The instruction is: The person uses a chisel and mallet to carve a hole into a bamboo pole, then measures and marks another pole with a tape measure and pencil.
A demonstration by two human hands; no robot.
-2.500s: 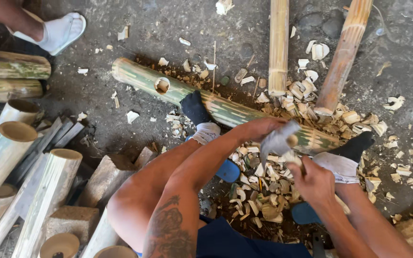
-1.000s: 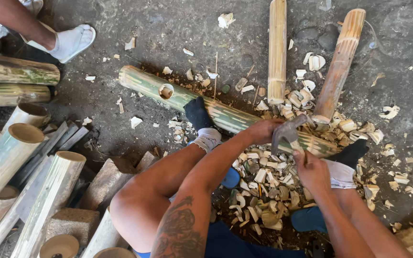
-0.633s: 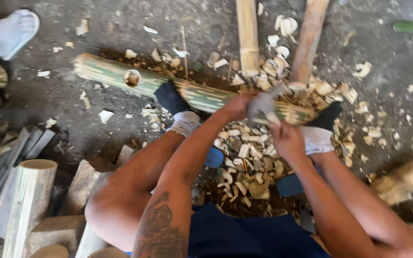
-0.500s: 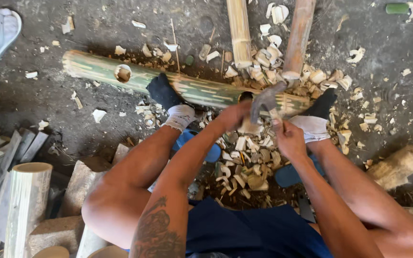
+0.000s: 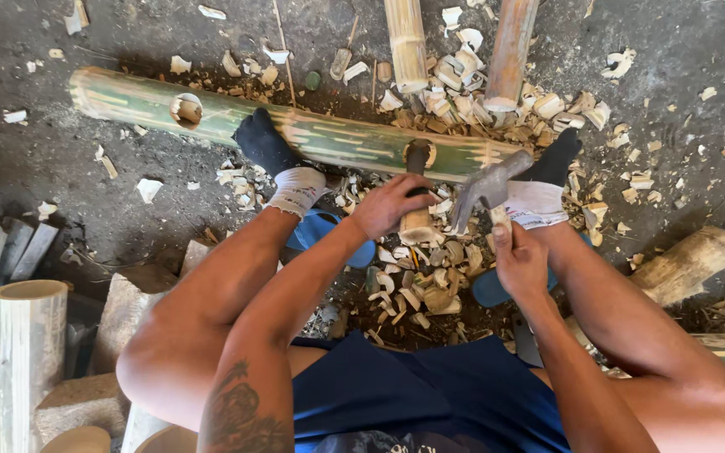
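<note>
Seated low, knees apart over blue sandals, chips (image 5: 417, 289) heaped btwn feet. Left hand (image 5: 392, 204) w/ fingers wrapped tight round a chisel (image 5: 417, 189), its tip set in the slot of the green pole (image 5: 329, 138). Right hand (image 5: 520, 260) w/ fingers closed on a hammer (image 5: 484, 189), head raised just beside chisel. Pole lying crosswise on floor, pinned under both socked feet. Judged mid-chiselling of the slot; next blow needs chisel kept steady, strike square. Beyond, two paler poles (image 5: 406, 42) resting against it.

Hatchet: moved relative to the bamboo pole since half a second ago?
Yes. The hatchet in the right hand dropped toward the chisel, closer to the bamboo pole.
</note>
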